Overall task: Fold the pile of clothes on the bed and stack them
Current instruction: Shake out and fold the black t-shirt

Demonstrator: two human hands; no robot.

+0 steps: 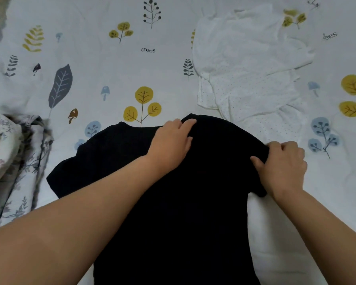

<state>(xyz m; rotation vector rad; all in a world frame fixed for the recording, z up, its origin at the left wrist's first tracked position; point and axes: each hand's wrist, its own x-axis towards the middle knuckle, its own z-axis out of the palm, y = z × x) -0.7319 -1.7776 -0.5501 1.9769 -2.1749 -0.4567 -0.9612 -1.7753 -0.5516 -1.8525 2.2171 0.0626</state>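
White printed bedsheet [115,64] spreads under everything. On it, near the person, lies a black shirt [173,202]; white clothes [249,64] sit beyond, floral fabric [12,161] left. Left hand [171,145] presses the collar area flat-fingered; right hand [284,167] pinches the shoulder.

We cannot see the lower part of the black garment [173,202], which runs off the bottom edge, and its dark cloth shows no seams or folds, so how many layers lie there we cannot tell. The left forearm covers part of it. The fingertips of the right hand [284,165] are tucked at the garment's edge, some out of sight. The patterned fabric [12,161] at the left is cut by the frame and blurred along its top. The white clothes [251,68] lie crumpled together; we cannot tell how many pieces there are. The bed [90,58] runs beyond every edge.
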